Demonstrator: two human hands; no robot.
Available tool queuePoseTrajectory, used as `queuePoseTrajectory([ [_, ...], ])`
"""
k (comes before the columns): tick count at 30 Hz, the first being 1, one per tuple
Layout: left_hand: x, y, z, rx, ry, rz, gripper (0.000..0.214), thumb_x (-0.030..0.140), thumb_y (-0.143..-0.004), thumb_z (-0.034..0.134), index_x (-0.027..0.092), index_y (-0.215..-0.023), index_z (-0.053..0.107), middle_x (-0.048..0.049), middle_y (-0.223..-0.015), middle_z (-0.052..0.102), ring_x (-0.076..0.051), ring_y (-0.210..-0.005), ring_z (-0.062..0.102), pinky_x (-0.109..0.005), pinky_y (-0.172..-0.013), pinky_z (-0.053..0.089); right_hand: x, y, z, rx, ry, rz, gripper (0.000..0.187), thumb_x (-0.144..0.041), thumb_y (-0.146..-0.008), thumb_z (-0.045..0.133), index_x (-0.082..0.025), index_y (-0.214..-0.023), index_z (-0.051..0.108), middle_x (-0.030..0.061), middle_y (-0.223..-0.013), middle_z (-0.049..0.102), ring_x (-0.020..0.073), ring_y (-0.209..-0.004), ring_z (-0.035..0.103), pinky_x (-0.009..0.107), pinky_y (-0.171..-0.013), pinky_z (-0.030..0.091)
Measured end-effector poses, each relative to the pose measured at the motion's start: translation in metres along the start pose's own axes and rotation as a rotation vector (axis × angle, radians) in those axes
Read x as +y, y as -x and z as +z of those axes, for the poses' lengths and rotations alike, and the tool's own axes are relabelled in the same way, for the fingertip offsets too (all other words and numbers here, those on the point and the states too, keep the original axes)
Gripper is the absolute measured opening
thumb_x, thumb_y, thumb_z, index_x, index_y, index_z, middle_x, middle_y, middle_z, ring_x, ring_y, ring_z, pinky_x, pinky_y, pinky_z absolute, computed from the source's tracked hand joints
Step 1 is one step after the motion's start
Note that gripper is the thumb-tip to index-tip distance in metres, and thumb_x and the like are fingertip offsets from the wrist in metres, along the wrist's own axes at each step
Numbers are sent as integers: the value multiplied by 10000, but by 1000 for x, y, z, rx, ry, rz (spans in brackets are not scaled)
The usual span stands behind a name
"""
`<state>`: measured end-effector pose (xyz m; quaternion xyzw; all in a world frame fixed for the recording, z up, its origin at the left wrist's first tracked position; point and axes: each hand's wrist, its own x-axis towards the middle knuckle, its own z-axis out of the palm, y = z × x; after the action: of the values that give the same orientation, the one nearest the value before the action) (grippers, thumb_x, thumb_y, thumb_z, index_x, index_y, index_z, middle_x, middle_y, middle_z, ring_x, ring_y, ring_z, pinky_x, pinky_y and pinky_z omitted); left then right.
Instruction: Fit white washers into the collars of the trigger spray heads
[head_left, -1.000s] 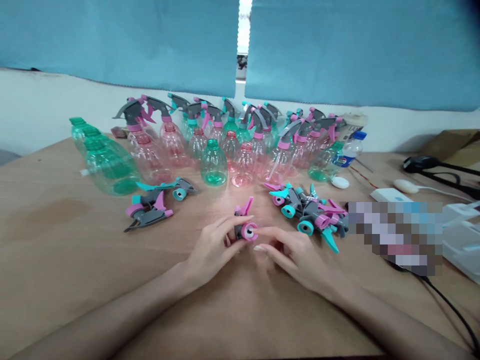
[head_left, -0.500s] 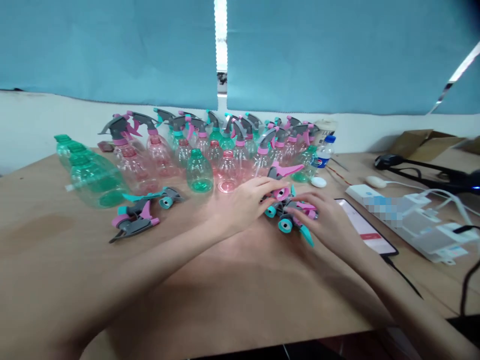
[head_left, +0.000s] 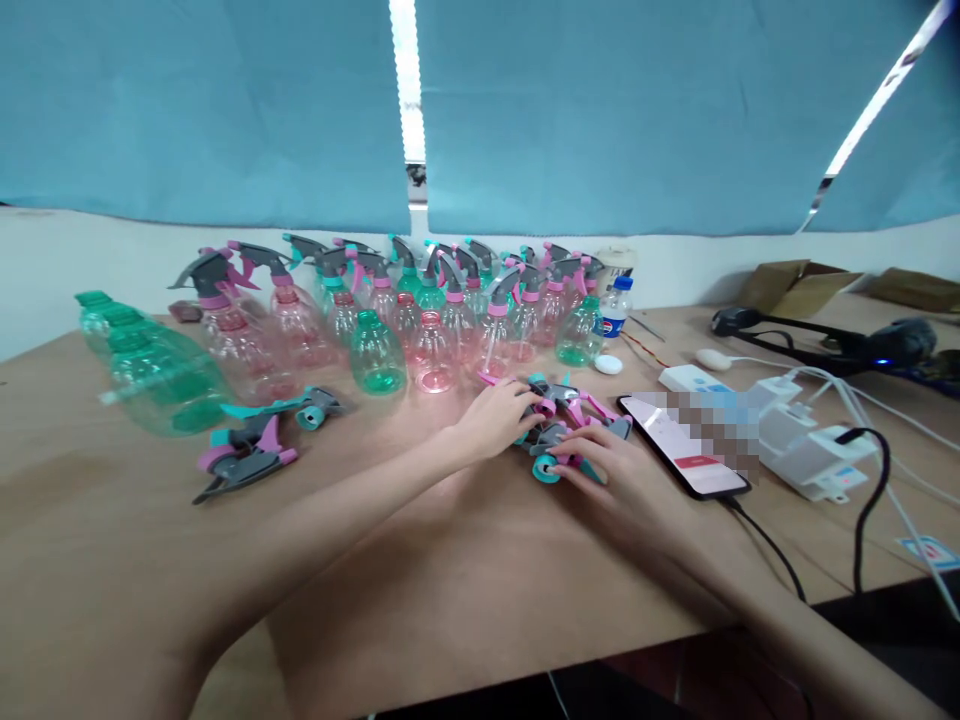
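A small pile of grey trigger spray heads with pink and teal parts lies on the table between my two hands. My left hand [head_left: 496, 418] is curled over the left side of the pile, its fingers closed on a spray head with a pink collar [head_left: 547, 407]. At the pile's near side, my right hand [head_left: 619, 470] has thumb and fingertips on a spray head with a teal collar [head_left: 546, 468]. Behind the hands stand a pink bottle [head_left: 434, 355] and a green bottle [head_left: 378, 355], both without heads.
Loose spray heads [head_left: 251, 462] lie at the left, near green bottles [head_left: 165, 375]. Several bottles with heads fitted stand along the back. On the right are a phone [head_left: 679, 450], a white power strip [head_left: 787, 440], cables and a blue-capped bottle [head_left: 615, 308].
The view has swung to the right. My left hand has lowered the pink-collared spray head toward the pile. My right hand has come nearer to me, onto the teal-collared head.
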<state>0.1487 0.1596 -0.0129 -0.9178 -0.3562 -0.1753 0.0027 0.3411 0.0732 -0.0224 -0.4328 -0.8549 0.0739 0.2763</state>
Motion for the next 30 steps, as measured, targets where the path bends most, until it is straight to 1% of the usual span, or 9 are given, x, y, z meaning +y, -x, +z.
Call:
queuePoseTrajectory([
  [6, -2, 41, -11, -40, -30, 31, 268, 269, -969, 438, 152, -1060, 661, -75, -1118, 652, -215, -1050, 567, -356, -954, 418, 4, 1, 4, 64, 67, 38, 220, -366, -922, 498, -227, -1020, 638, 69, -1033, 634, 235, -955, 626, 391, -826, 511],
  [9, 2, 74, -26, -24, -33, 7, 277, 266, -972, 430, 150, -1148, 610, -81, -1160, 633, -205, -1061, 561, -337, -928, 440, 5, -1, 11, 116, 178, 44, 278, -405, -923, 476, -206, -984, 660, 90, -983, 638, 272, -975, 615, 425, -821, 510],
  [12, -1, 113, -48, -24, -27, -30, 248, 247, -972, 421, 183, -1084, 633, -53, -1092, 652, -184, -996, 583, -311, -876, 467, 4, -7, 15, 150, 261, -6, 304, -429, -915, 475, -202, -967, 671, 102, -1007, 644, 303, -1036, 592, 470, -865, 485],
  [16, -22, 170, -80, -7, -137, -241, 262, 219, -962, 394, 168, -1033, 642, -69, -1025, 650, -198, -969, 580, -318, -849, 476, -11, -22, 18, 193, 236, -66, 294, -434, -905, 489, -215, -980, 670, 92, -1059, 642, 285, -1002, 609, 484, -891, 469],
  [18, -37, 197, -92, 39, -263, -437, 233, 238, -943, 434, 198, -1066, 629, -56, -1070, 627, -195, -1005, 565, -319, -885, 460, -28, -32, 23, 210, 201, -90, 295, -444, -894, 510, -211, -976, 670, 98, -1060, 640, 282, -995, 610, 473, -871, 482],
  [21, -55, 229, -103, 126, -381, -638, 312, 346, -909, 497, 114, -1085, 609, -141, -1028, 598, -299, -1013, 537, -431, -867, 441, -57, -47, 39, 126, 139, -172, 266, -401, -911, 504, -212, -1017, 658, 104, -1097, 635, 270, -1024, 600, 443, -851, 500],
  [25, -57, 248, -106, 115, -434, -713, 308, 411, -864, 555, 172, -1047, 619, -127, -1042, 579, -317, -1000, 526, -434, -851, 423, -86, -62, 69, -21, 124, -279, 248, -378, -901, 538, -214, -1059, 637, 118, -1227, 596, 279, -1118, 565, 477, -916, 475],
  [28, -51, 255, -108, 178, -453, -786, 358, 468, -880, 510, 188, -1086, 598, -145, -1137, 537, -331, -1034, 516, -425, -841, 418, -89, -65, 85, -107, 155, -313, 260, -402, -896, 548, -211, -1046, 642, 127, -1247, 589, 284, -1159, 543, 474, -932, 470],
  [30, -52, 261, -110, 211, -417, -872, 422, 501, -899, 450, 157, -1112, 571, -171, -1093, 540, -350, -1006, 529, -434, -808, 417, -83, -63, 91, -118, 180, -316, 315, -442, -886, 550, -203, -1072, 637, 132, -1214, 607, 291, -1136, 559, 468, -919, 481],
])
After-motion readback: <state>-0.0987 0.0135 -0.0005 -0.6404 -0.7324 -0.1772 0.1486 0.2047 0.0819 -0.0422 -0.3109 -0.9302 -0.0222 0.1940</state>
